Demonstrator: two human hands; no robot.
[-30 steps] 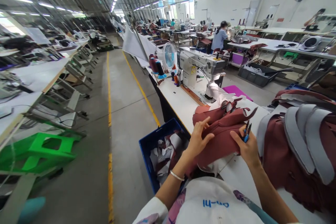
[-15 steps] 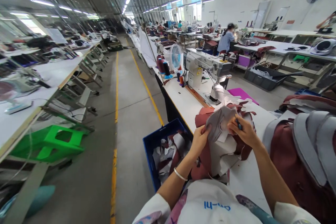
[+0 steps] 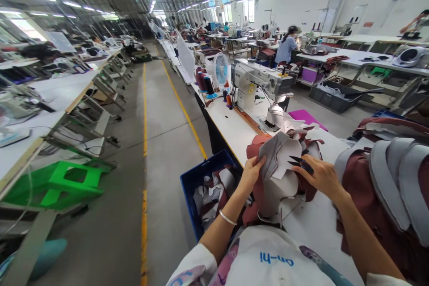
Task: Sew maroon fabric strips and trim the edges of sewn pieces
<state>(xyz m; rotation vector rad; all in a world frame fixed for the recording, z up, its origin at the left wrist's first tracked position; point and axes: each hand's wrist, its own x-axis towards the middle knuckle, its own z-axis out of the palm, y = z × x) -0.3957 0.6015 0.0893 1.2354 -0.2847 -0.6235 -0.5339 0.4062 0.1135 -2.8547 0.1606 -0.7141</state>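
My left hand is closed on the left edge of a grey-white leather piece, holding it tilted up above the white table. In my right hand is a pair of thread snips, its dark blades parted and pointing left at the piece. The blades look close to a pale flap of it, though I cannot tell whether they touch. Maroon and off-white leather pieces lie bunched beneath both hands. Just beyond stands a sewing machine, its head above the far end of the bunched pieces.
A blue crate with leather scraps stands on the floor at left. Stacked maroon and grey pieces fill the right side. A small fan and thread cones stand behind the machine. A person sits further back.
My right hand has moved back to the right, away from the leather piece, and the snips' blades now show apart. My left hand keeps its hold. The view has shifted slightly.
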